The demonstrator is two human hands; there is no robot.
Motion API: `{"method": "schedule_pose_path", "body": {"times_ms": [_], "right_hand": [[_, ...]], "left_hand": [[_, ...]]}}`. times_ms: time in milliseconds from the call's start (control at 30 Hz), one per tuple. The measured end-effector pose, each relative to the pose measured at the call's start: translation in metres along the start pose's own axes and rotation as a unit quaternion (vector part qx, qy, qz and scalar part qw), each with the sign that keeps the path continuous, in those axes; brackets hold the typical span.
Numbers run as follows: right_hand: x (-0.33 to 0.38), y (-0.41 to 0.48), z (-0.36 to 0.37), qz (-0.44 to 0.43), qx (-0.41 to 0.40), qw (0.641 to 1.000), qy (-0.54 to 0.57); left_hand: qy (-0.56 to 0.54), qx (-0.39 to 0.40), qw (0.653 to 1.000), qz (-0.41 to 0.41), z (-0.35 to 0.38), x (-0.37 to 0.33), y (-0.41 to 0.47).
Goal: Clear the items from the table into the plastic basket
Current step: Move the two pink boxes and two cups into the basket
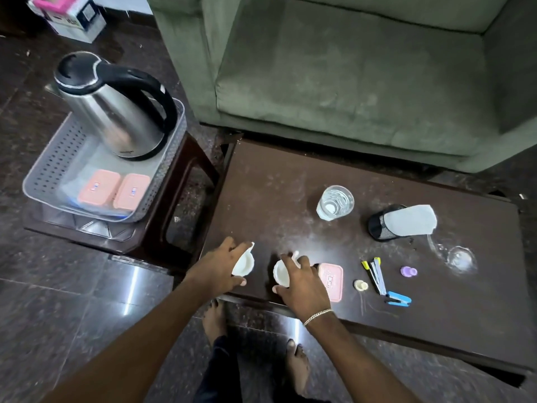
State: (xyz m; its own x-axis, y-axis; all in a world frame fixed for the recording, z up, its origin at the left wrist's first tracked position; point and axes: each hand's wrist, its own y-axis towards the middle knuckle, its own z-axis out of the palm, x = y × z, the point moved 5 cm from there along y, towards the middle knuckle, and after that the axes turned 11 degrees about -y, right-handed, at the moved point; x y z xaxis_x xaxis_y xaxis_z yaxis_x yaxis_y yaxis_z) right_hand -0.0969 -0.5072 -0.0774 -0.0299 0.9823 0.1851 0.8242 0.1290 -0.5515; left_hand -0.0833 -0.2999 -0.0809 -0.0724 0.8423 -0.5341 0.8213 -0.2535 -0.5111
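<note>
My left hand (219, 264) grips a small white bowl (243, 264) at the near left corner of the dark table (276, 181). Beside it, my right hand (302, 282) holds a second white bowl (281, 274), tilted. A pink lidded box (331, 282) lies just right of that hand. Further right are pens (376, 274), a blue stapler (398, 298), a purple cap (408, 271), a small cream ring (361, 285), a glass of water (334, 202), a black mesh holder (380, 225) with a grey cloth (409, 220), and an overturned clear glass (460, 258). The grey plastic basket (49, 167) stands on a stool at left.
The basket holds a steel kettle (116, 112) and two pink boxes (114, 191). The dark stool (180, 199) beneath it sits against the table's left end. A green sofa (348, 68) lies behind the table. My bare feet (215, 321) are on the tiled floor at the near edge.
</note>
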Motion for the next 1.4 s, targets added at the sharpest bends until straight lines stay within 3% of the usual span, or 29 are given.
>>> {"method": "schedule_pose_path", "body": {"times_ms": [200, 333, 500, 700, 967, 1133, 1400], "right_hand": [[0.003, 0.003, 0.014, 0.002, -0.062, 0.997, -0.046], [0.022, 0.003, -0.001, -0.001, -0.074, 0.997, -0.015], [0.088, 0.004, -0.052, -0.046, -0.143, 0.987, 0.062], [0.202, 0.023, -0.123, -0.117, -0.217, 0.963, 0.108], [0.314, 0.08, -0.165, -0.143, -0.249, 0.956, 0.069], [0.346, 0.119, -0.159, -0.083, -0.248, 0.965, -0.013], [0.368, 0.158, -0.131, -0.023, -0.235, 0.967, -0.097]], "left_hand": [[0.067, -0.024, 0.997, 0.033, 0.014, 0.004, 0.008], [0.011, -0.055, 0.998, 0.038, -0.006, 0.012, -0.005], [-0.048, -0.147, 0.986, 0.058, -0.087, 0.039, -0.046], [-0.053, -0.255, 0.965, 0.02, -0.217, 0.103, -0.086], [-0.06, -0.295, 0.954, -0.013, -0.308, 0.191, -0.079], [-0.045, -0.317, 0.947, -0.024, -0.333, 0.23, -0.054], [-0.01, -0.252, 0.967, -0.041, -0.347, 0.265, -0.007]]}}
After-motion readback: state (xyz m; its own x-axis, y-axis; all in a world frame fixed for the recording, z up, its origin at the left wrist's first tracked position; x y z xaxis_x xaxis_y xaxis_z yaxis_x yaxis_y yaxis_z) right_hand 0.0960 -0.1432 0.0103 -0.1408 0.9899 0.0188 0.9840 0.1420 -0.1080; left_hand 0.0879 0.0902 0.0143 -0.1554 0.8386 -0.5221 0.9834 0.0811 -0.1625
